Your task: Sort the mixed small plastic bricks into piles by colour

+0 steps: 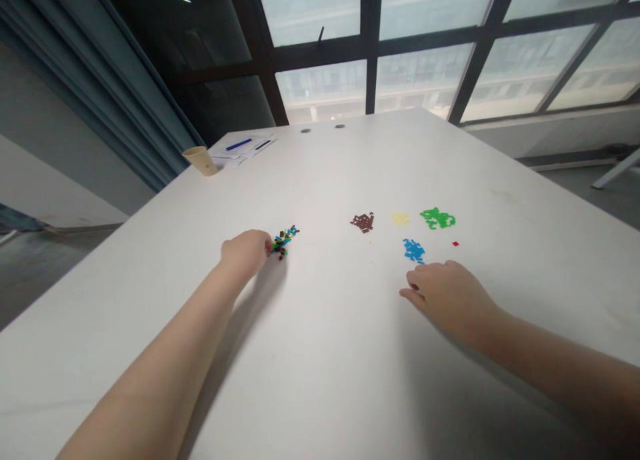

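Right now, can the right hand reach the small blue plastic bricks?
Probably yes: the right hand sits near the small blue plastic bricks, with nothing between them on the white table.

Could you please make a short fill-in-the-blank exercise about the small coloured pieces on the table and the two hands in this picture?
1. The left hand reaches a pile of small pieces in ____ colours.
2. Of the one-colour groups on the white table, the ____ group lies nearest the right hand.
3. The single red piece lies closest to the ____ group.

Missing words: mixed; blue group; green group.
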### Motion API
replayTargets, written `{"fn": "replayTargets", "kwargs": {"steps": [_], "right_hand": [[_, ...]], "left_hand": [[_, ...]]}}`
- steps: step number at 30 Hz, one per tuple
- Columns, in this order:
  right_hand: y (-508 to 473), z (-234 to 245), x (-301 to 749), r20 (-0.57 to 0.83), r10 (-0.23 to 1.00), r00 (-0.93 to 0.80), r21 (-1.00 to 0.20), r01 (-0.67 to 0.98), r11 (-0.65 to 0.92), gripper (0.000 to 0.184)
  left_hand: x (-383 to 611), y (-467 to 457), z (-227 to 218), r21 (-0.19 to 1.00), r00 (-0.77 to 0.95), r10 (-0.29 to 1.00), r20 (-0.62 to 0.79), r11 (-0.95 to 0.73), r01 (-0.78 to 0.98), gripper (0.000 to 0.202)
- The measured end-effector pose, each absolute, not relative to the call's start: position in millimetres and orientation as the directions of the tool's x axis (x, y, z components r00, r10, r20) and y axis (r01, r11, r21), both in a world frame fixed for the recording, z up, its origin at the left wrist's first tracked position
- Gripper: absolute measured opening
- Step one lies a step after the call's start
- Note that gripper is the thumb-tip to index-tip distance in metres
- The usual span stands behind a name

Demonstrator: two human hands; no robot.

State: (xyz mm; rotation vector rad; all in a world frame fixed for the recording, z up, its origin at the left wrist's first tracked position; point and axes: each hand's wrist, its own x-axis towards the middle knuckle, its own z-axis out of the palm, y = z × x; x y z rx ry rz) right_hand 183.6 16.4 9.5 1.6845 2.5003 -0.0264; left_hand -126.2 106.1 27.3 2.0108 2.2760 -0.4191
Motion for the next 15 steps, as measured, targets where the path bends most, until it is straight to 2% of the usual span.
{"fn": "replayTargets", "kwargs": {"steps": [2,15], "right_hand": [[17,10,184,-0.121,0.923,-0.364,0.062,0.926,0.373,0.027],[17,8,183,-0.141,0.92,-0.367,0.037,0.926,0.375,0.027]], "left_hand": [[-128,109,23,-0.121,-0.096,0.964,-0.249,0.067,0.99,0.021],[-117,104,23,-0.134,-0.061,0.979,-0.195,0.035,0.99,0.019]]}}
